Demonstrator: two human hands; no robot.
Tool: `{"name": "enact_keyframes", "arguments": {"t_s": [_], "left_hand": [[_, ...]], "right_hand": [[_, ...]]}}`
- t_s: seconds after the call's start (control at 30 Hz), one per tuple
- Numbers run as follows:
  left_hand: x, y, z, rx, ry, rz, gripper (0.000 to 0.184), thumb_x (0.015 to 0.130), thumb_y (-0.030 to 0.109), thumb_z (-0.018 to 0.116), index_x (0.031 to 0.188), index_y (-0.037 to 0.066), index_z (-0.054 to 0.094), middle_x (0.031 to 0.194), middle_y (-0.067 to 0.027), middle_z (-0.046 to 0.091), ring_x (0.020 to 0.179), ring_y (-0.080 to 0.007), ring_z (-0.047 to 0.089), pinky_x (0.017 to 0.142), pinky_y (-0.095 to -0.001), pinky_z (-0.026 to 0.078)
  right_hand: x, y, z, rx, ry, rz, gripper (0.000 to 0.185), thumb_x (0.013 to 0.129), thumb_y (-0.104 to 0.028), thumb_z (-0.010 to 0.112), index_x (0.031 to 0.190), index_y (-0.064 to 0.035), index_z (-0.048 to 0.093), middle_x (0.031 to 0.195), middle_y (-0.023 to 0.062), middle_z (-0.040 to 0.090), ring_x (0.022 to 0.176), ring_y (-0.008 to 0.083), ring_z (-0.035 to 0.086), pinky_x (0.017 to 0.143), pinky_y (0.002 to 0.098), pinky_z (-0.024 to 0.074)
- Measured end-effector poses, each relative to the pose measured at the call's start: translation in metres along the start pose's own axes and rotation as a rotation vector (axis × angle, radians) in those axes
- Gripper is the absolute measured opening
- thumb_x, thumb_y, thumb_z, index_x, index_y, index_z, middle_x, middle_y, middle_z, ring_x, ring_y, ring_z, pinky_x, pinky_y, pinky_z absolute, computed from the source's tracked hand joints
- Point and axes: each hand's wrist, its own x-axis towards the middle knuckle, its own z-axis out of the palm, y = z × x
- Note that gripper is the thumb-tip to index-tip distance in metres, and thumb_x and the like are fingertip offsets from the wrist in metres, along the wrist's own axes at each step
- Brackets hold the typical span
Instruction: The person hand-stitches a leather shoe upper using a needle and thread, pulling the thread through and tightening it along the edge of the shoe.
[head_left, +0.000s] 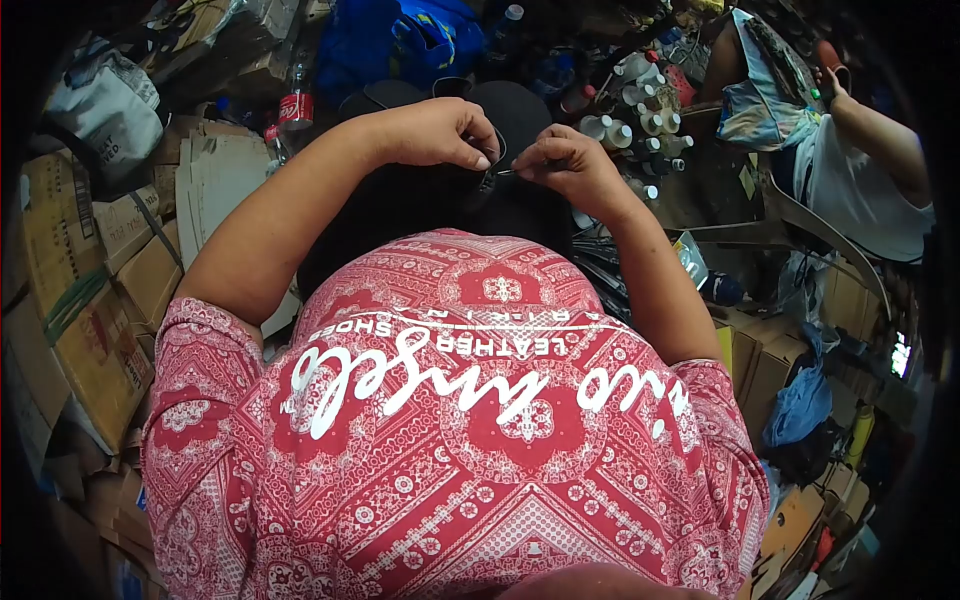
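My left hand [445, 133] is bent over a dark piece [488, 185] in my lap, its thumb and forefinger pinched together at the edge of that piece. What lies between those fingertips is too small to make out. Facing it, my right hand [568, 165] is closed in a pinch on a thin, shiny, needle-like piece [505, 172] that points toward the left thumb. A thin curved line, like a thread or wire, arcs between the two hands. Rounded black shapes [515, 110] lie just beyond the hands; the dark surfaces blend together there.
Flattened cardboard [75, 260] is stacked on the left. A cola bottle [296, 105] and a blue bag [400, 40] lie ahead. Several plastic bottles [645, 110] cluster right of my hands. Another person's arm [875, 140] shows at far right, above a blue cloth [803, 395].
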Motion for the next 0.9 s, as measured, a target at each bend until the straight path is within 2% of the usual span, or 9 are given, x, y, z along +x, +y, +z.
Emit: {"name": "enact_keyframes", "arguments": {"t_s": [0.13,0.37,0.57,0.63,0.77,0.83,0.9], "left_hand": [[0.0,-0.004,0.001,-0.142,-0.004,0.004,0.018,0.08,0.015,0.068,0.093,0.002,0.068,0.09,-0.0059,0.056,0.09,-0.0177,0.056,0.082,-0.0302,0.043],[0.002,-0.008,0.004,-0.203,-0.018,0.002,0.019,0.079,0.015,0.069,0.093,0.002,0.069,0.09,-0.0054,0.057,0.089,-0.0171,0.055,0.083,-0.03,0.043],[0.002,-0.017,0.004,-0.243,-0.077,0.003,0.026,0.081,0.016,0.066,0.103,0.003,0.069,0.087,-0.0039,0.056,0.089,-0.0163,0.054,0.085,-0.0293,0.041],[0.001,-0.018,0.003,-0.203,-0.111,-0.007,0.029,0.083,0.016,0.064,0.109,0.004,0.068,0.086,-0.0034,0.054,0.088,-0.0166,0.053,0.084,-0.0294,0.04],[0.002,-0.013,0.003,-0.112,-0.139,-0.019,0.03,0.084,0.015,0.062,0.112,0.005,0.067,0.085,-0.0039,0.053,0.087,-0.0176,0.051,0.084,-0.0296,0.04],[0.003,-0.014,0.004,-0.09,-0.158,-0.027,0.031,0.085,0.016,0.061,0.113,0.006,0.066,0.086,-0.0051,0.052,0.088,-0.0187,0.052,0.084,-0.0297,0.04],[0.004,-0.012,0.005,-0.076,-0.173,-0.024,0.031,0.085,0.015,0.061,0.114,0.006,0.066,0.087,-0.0058,0.052,0.089,-0.0191,0.052,0.085,-0.0301,0.04]], "right_hand": [[-0.001,0.002,0.007,0.088,-0.003,-0.006,0.02,0.074,0.002,0.071,0.088,-0.0105,0.073,0.084,0.0012,0.062,0.081,0.0127,0.061,0.073,0.0262,0.0494],[-0.005,0.0,0.015,0.066,0.037,-0.035,0.018,0.074,0.001,0.071,0.088,-0.0106,0.072,0.083,0.0013,0.063,0.078,0.012,0.061,0.07,0.025,0.0493],[-0.018,0.001,0.028,-0.008,0.155,-0.054,0.017,0.073,-0.003,0.073,0.088,-0.0108,0.071,0.079,0.0026,0.062,0.074,0.0131,0.061,0.066,0.0255,0.0486],[-0.023,-0.001,0.032,-0.053,0.225,-0.086,0.019,0.074,-0.002,0.073,0.09,-0.0121,0.071,0.077,0.0034,0.06,0.073,0.0147,0.061,0.066,0.0259,0.0486],[-0.029,-0.012,0.035,-0.16,0.252,-0.142,0.021,0.074,-0.003,0.071,0.092,-0.0132,0.071,0.076,0.0049,0.059,0.071,0.019,0.061,0.064,0.029,0.0486],[-0.03,-0.014,0.033,-0.371,0.234,-0.213,0.02,0.075,-0.005,0.068,0.093,-0.0134,0.071,0.079,0.0071,0.059,0.07,0.0251,0.06,0.066,0.0344,0.0478],[-0.03,-0.023,0.029,-0.473,0.175,-0.209,0.02,0.075,-0.007,0.066,0.093,-0.0134,0.071,0.081,0.0083,0.06,0.072,0.0272,0.06,0.068,0.0366,0.0471]]}}
